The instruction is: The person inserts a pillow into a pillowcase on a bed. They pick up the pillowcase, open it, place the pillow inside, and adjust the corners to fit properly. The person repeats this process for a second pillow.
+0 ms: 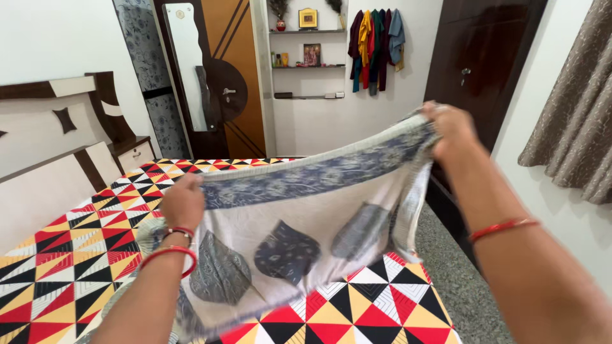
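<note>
Above: left hand (pixel 183 202) and right hand (pixel 450 127) clenched on the blue-bordered top edge of a pale leaf-print cloth (pixel 299 236), stretched over the geometric-patterned bed (pixel 57 267)

Premises: a bedroom in a private home. Evidence: a bed (pixel 76 274) with a geometric red, yellow and black sheet fills the lower left; its wooden headboard (pixel 44 127) stands at the left edge. A wardrobe (pixel 217 76) with a mirror occupies upper centre. Wall shelves (pixel 306 64) carry ornaments, garments (pixel 376 44) hang on hooks at top, a curtain (pixel 574 108) at right.
</note>
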